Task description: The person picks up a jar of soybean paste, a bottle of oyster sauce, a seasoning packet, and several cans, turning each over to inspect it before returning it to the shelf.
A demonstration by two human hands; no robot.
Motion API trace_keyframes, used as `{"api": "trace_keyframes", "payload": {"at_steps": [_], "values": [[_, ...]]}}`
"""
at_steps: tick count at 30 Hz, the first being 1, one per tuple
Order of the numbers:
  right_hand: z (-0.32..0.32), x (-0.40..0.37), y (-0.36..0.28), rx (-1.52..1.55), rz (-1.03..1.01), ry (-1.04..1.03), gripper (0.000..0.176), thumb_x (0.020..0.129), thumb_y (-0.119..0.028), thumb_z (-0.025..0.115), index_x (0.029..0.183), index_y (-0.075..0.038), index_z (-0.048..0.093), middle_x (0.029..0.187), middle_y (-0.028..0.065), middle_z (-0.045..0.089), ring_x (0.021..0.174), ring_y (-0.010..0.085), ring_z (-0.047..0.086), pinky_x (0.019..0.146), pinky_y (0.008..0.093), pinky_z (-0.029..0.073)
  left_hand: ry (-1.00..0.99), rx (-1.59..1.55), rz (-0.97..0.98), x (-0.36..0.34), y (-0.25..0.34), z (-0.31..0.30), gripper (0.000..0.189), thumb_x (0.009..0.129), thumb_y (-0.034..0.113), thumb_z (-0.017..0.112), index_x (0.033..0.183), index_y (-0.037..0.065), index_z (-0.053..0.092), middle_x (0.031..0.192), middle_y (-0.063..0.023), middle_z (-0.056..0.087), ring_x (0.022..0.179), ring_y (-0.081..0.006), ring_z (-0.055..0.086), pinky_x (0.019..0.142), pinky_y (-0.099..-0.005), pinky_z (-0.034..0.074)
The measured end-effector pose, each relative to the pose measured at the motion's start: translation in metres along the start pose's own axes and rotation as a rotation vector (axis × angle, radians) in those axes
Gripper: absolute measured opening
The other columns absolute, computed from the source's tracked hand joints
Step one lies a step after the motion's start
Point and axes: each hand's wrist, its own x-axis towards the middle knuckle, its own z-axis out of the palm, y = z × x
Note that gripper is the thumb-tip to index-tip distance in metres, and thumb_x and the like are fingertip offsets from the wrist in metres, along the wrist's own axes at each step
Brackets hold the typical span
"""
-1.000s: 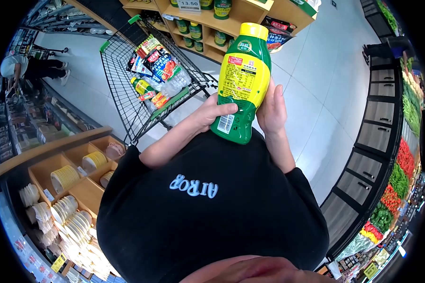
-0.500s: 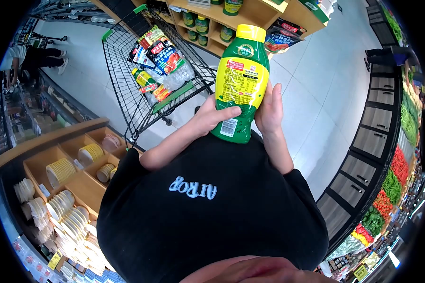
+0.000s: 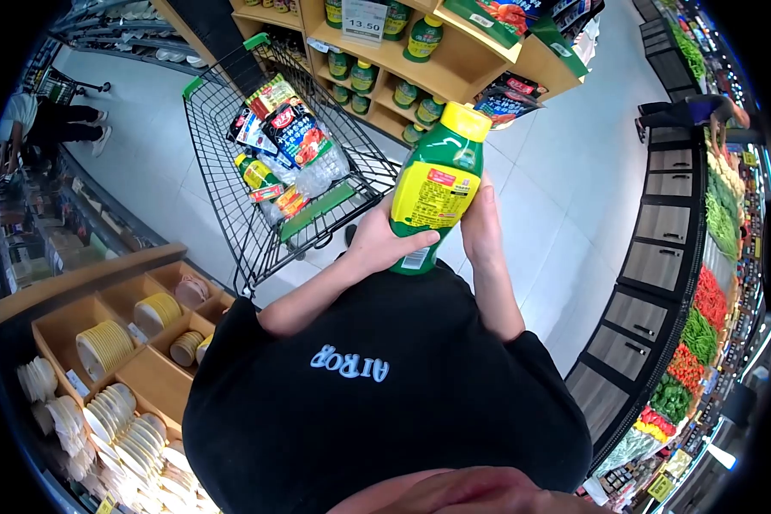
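Note:
A green bottle with a yellow cap and a yellow printed label (image 3: 437, 190) is held in front of my chest, its top leaning to the right. My left hand (image 3: 384, 242) grips its lower left side, with the thumb across the front. On the other side, my right hand (image 3: 483, 227) presses against the bottle, and its fingers are partly hidden behind it. Ahead on the left stands a black wire shopping cart (image 3: 231, 184) holding a similar green bottle (image 3: 257, 174), a dark printed food pouch (image 3: 293, 135) and clear plastic packaging (image 3: 322, 175).
Wooden shelves (image 3: 394, 58) with green jars and a 13.50 price sign (image 3: 364, 21) stand ahead. A dish display (image 3: 158, 364) is at the left, a vegetable counter (image 3: 713, 300) at the right. One person (image 3: 694, 113) leans over that counter; another person (image 3: 56, 128) is far left.
The bottle has tipped, its cap lower and its label turned at more of an angle. Both hands still hold it. More of the shelves ahead now shows.

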Motion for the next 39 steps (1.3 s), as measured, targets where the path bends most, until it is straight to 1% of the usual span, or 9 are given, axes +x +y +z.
{"api": "trace_keyframes", "payload": {"at_steps": [6,12,16,18,20,26,30,32,39], "values": [[0.012,-0.005,-0.011,-0.103,-0.054,0.111,0.075,0.091,-0.040,0.064,0.143,-0.001,0.028,0.135,0.0128,0.046,0.125,0.0237,0.045,0.105,0.0373,0.037,0.240,0.783,0.317,0.009,0.012,-0.015,0.063,0.068,0.038,0.081,0.118,0.006,0.059,0.104,-0.0125,0.068,0.090,-0.0289,0.068,0.080,-0.0389,0.054],[0.005,-0.001,-0.011,0.231,0.293,0.031,0.085,0.089,-0.072,0.037,0.144,-0.007,0.030,0.141,0.0167,0.043,0.130,0.0348,0.043,0.101,0.0598,0.039,0.347,1.087,0.694,0.027,-0.012,-0.057,0.060,0.062,0.024,0.076,0.118,0.010,0.062,0.113,-0.0028,0.066,0.103,-0.0218,0.063,0.090,-0.0350,0.049],[-0.021,0.005,-0.002,0.391,0.584,-0.236,0.090,0.089,-0.075,0.023,0.145,-0.006,0.028,0.132,0.0258,0.050,0.103,0.0456,0.062,0.072,0.0468,0.059,0.142,1.181,0.826,0.033,-0.003,-0.103,0.048,0.070,0.019,0.069,0.117,0.013,0.062,0.119,0.0005,0.064,0.107,-0.0221,0.060,0.090,-0.0358,0.048],[-0.015,0.009,0.003,0.376,0.642,-0.304,0.078,0.093,-0.066,0.035,0.146,-0.009,0.029,0.127,0.0242,0.054,0.093,0.0408,0.067,0.064,0.0396,0.061,0.155,1.359,0.924,0.031,-0.001,-0.117,0.043,0.074,0.015,0.065,0.117,0.015,0.062,0.121,0.0014,0.063,0.109,-0.0211,0.060,0.091,-0.0370,0.048],[-0.011,0.025,0.010,0.135,0.707,-0.255,0.060,0.095,-0.032,0.058,0.145,-0.009,0.033,0.106,0.0162,0.064,0.070,0.0262,0.069,0.053,0.0328,0.059,0.185,1.385,0.883,0.027,0.000,-0.122,0.042,0.076,0.014,0.063,0.118,0.016,0.062,0.122,0.0026,0.063,0.110,-0.0205,0.059,0.097,-0.0391,0.043],[0.000,0.083,0.004,-0.320,0.439,-0.303,0.055,0.084,-0.017,0.070,0.133,-0.002,0.051,0.083,0.0079,0.065,0.057,0.0131,0.062,0.048,0.0241,0.051,0.368,1.251,0.415,0.038,-0.021,-0.099,0.075,0.063,0.021,0.078,0.132,0.013,0.050,0.140,-0.0081,0.046,0.131,-0.0314,0.039,0.111,-0.0518,0.028],[-0.011,0.148,0.020,-1.009,-0.084,-0.264,0.051,0.068,-0.020,0.080,0.113,-0.003,0.064,0.087,0.0084,0.068,0.063,0.0152,0.064,0.057,0.0294,0.053,0.465,1.043,0.268,0.041,-0.066,-0.075,0.061,0.075,0.035,0.074,0.126,0.009,0.054,0.140,-0.0145,0.042,0.133,-0.0364,0.035,0.113,-0.0542,0.023],[-0.015,0.180,0.016,-1.254,0.071,-0.170,0.050,0.067,-0.031,0.079,0.108,-0.005,0.066,0.089,0.0157,0.071,0.082,0.0266,0.069,0.077,0.0342,0.054,0.398,1.001,0.221,0.037,-0.095,-0.069,0.054,0.077,0.035,0.073,0.121,0.007,0.057,0.135,-0.0149,0.047,0.131,-0.0366,0.038,0.113,-0.0535,0.023],[-0.057,0.279,0.052,-1.396,0.046,-0.080,0.050,0.069,-0.037,0.077,0.105,-0.006,0.061,0.088,0.0179,0.070,0.084,0.0290,0.069,0.075,0.0386,0.054,0.352,1.157,0.082,0.006,-0.164,-0.070,0.034,0.083,0.032,0.067,0.109,0.010,0.063,0.123,-0.0098,0.058,0.119,-0.0305,0.051,0.106,-0.0437,0.035]]}}
